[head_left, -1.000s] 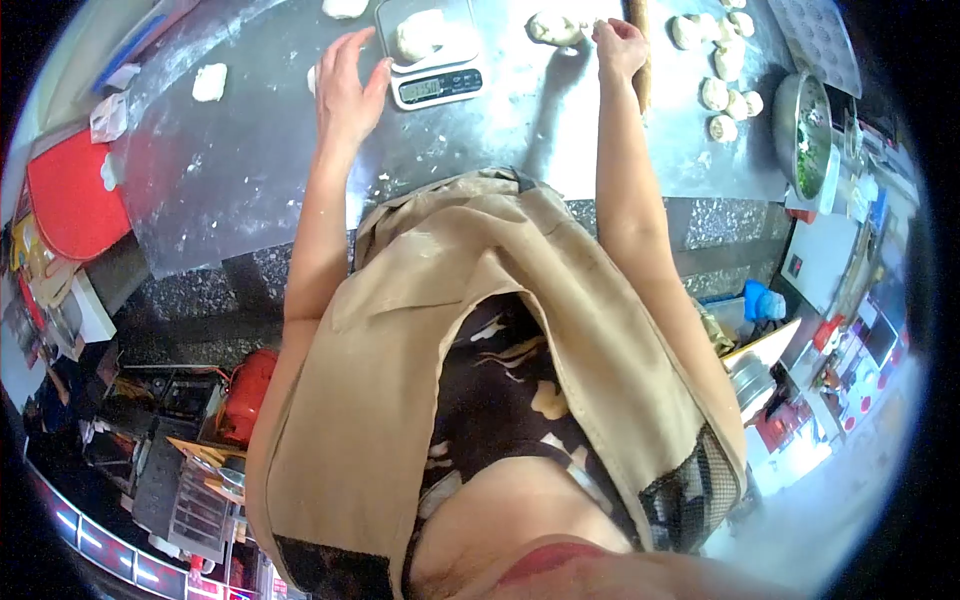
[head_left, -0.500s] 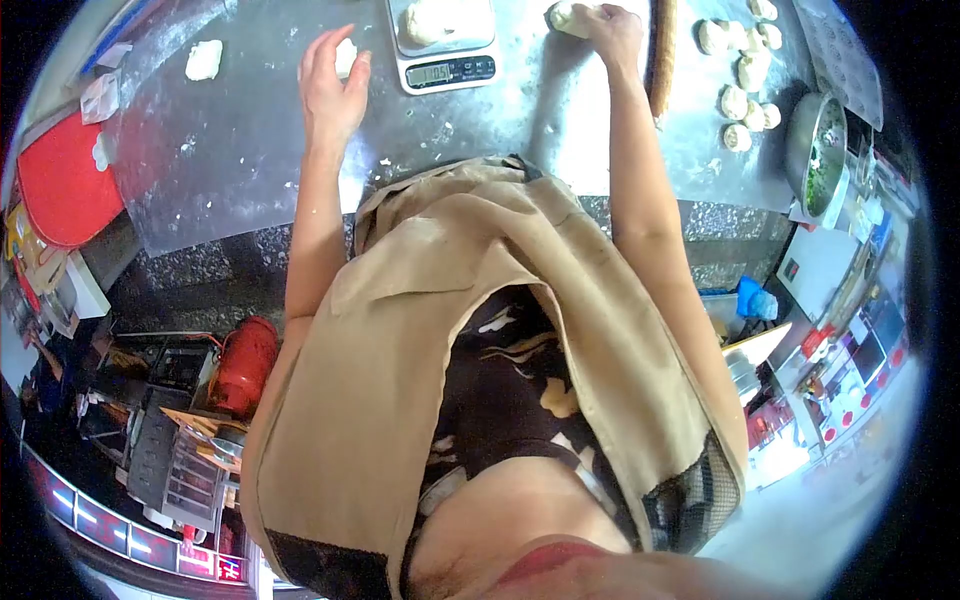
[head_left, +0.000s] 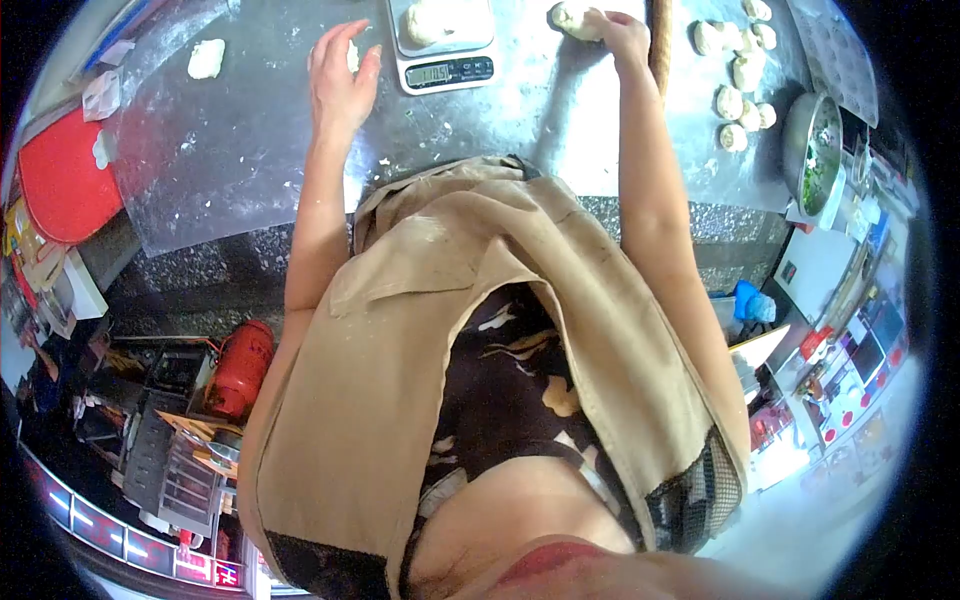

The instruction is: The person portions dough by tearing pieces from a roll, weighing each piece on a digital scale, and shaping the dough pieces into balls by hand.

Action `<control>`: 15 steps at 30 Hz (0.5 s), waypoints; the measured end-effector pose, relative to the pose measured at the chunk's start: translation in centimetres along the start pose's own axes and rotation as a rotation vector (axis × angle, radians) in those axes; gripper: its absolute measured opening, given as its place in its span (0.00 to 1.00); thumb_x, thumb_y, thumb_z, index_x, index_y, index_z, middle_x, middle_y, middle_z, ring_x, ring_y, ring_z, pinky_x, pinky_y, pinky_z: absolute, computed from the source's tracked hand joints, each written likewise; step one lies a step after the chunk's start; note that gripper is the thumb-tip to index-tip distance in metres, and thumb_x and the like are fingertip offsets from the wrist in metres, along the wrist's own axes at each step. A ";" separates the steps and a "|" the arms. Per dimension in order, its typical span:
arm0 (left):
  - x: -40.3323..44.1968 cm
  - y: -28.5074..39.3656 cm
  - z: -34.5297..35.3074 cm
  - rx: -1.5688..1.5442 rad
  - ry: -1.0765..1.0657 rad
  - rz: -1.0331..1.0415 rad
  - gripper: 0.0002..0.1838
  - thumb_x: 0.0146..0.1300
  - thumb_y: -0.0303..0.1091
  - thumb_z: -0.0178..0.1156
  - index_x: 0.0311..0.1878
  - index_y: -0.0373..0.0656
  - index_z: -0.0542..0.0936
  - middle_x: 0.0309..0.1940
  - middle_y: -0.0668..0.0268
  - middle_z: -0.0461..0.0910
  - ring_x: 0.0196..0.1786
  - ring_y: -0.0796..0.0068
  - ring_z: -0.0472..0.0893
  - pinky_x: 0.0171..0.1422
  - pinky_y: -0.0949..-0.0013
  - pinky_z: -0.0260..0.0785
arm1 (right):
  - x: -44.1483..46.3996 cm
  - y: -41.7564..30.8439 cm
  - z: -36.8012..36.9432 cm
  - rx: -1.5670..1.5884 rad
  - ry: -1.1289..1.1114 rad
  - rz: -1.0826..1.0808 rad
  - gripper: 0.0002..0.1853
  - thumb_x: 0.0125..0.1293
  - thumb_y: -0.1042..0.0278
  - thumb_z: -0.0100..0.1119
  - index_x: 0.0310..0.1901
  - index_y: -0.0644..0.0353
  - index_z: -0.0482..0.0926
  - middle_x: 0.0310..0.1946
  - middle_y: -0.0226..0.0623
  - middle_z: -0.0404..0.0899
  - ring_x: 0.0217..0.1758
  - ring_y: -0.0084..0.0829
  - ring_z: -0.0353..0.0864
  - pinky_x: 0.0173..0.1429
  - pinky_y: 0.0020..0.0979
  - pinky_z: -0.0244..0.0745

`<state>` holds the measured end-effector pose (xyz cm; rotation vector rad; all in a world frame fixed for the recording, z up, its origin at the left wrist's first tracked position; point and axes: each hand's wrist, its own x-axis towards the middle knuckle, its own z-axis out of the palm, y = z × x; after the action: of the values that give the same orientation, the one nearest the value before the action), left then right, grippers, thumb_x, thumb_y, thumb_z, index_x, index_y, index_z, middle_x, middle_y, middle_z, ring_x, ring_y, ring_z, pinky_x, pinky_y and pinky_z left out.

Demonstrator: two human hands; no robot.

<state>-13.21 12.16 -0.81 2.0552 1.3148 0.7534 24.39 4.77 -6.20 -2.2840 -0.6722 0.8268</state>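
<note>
My left hand [head_left: 342, 85] is curled loosely around a small white piece of dough [head_left: 353, 56], which shows between the thumb and fingers. To its right, a digital kitchen scale [head_left: 448, 73] carries a larger lump of dough [head_left: 432, 22]. At the top of the table my right hand [head_left: 626, 40] grips the right end of an elongated dough piece [head_left: 576, 20]; its fingertips are partly hidden. Close beside that hand lies a wooden rolling pin [head_left: 660, 48]. Another dough piece [head_left: 207, 59] rests by itself on the left.
Several small dough balls [head_left: 733, 137] sit on the metal table [head_left: 230, 150] at the right. Beyond them stand a metal bowl [head_left: 812, 160] with chopped greens and a dimpled plastic tray [head_left: 835, 60]. A red board or seat [head_left: 68, 180] is at the left edge.
My left hand has shifted slightly right with its dough. My right hand has moved a little to the right, uncovering more of the dough piece. The scale and its lump stay put.
</note>
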 end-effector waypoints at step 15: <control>0.1 0.3 1.0 -0.045 -0.034 0.029 0.18 0.57 0.33 0.60 0.52 0.44 0.76 0.52 0.57 0.73 0.57 0.55 0.71 0.62 0.59 0.63 | -0.2 0.8 0.8 -0.304 0.220 -0.109 0.31 0.49 0.49 0.66 0.48 0.68 0.78 0.41 0.52 0.81 0.48 0.43 0.80 0.55 0.35 0.71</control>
<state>-12.24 11.97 -1.26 2.0464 1.2414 0.7511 23.96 4.36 -7.18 -2.5328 -0.8588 0.4368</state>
